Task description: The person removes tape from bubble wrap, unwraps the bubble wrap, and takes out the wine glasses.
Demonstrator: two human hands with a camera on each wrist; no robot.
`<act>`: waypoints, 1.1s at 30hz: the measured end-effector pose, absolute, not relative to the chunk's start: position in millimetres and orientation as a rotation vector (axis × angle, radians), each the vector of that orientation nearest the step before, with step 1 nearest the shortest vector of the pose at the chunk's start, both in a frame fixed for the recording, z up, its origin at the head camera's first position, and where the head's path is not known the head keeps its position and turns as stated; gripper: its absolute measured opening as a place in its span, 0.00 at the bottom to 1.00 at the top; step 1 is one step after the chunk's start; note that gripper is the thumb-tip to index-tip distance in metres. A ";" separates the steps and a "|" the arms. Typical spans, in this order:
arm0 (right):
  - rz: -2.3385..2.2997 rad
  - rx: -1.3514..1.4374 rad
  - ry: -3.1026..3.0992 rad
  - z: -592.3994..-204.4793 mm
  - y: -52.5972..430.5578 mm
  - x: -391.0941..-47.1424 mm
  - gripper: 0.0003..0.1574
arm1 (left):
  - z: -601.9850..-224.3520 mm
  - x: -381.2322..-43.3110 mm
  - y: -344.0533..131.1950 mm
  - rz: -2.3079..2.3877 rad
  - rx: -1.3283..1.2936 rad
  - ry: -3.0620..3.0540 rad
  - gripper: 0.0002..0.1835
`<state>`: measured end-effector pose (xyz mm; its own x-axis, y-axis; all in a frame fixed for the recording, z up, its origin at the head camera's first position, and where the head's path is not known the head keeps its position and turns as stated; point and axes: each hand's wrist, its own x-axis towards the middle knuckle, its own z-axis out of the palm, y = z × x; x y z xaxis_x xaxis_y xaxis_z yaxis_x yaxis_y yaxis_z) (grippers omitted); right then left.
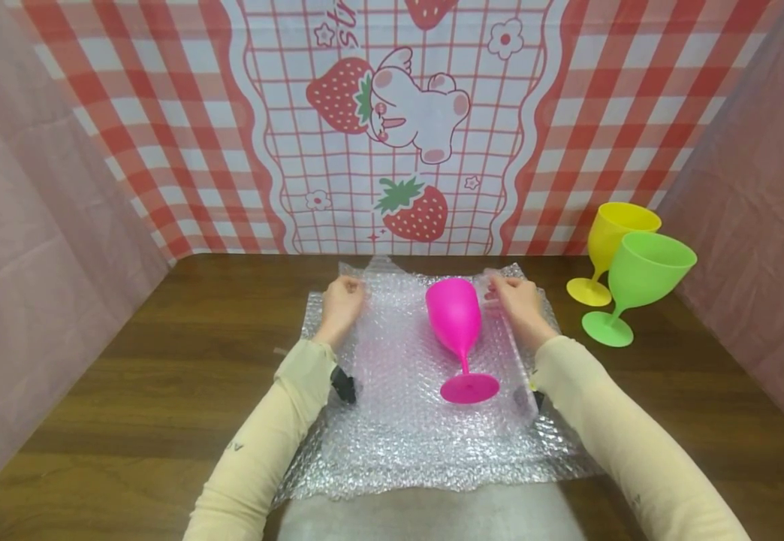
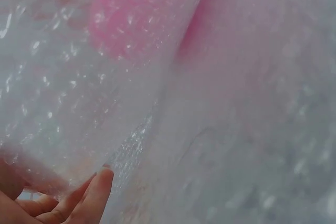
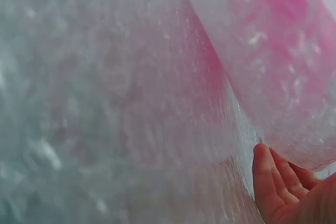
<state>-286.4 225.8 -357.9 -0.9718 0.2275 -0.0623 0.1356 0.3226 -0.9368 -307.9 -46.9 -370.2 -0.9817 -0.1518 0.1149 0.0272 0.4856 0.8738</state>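
A bright pink plastic goblet [image 1: 455,317] lies on clear bubble wrap [image 1: 395,346], its bowl pointing toward the back and its foot toward me. My left hand [image 1: 343,302] pinches the upper left part of the wrap between thumb and fingers. On the other side, my right hand [image 1: 519,302] pinches the wrap's upper right part, just right of the bowl. Both wrist views show the wrap raised close to the camera, with pink showing blurred through it. Neither hand touches the goblet.
More bubble wrap [image 1: 426,473] spreads underneath, over a greyish-white sheet [image 1: 432,515] at the front edge. A green goblet [image 1: 649,274] and a yellow goblet [image 1: 608,240] stand upright on the brown wooden table [image 1: 182,376] at right. A strawberry-print cloth [image 1: 392,173] hangs behind.
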 end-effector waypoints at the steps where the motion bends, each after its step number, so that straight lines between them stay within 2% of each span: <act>1: 1.751 -0.346 -2.478 -358.2 226.6 -286.6 0.32 | -370.5 -307.6 -47.4 -1.511 0.107 -2.552 0.14; 9: 1.335 -0.493 -2.683 -356.5 238.2 -282.2 0.32 | -376.1 -309.6 -52.0 -1.548 0.127 -2.557 0.14; 14: 1.308 -0.524 -2.712 -356.9 244.5 -280.9 0.33 | -379.8 -311.4 -53.8 -1.558 0.139 -2.549 0.15; 21: 1.097 -0.489 -2.777 -360.7 251.4 -282.7 0.28 | -383.0 -311.0 -56.2 -1.526 0.160 -2.562 0.15; 33: 1.005 -0.456 -2.879 -365.2 261.1 -283.0 0.29 | -389.1 -313.5 -61.5 -1.579 0.207 -2.566 0.12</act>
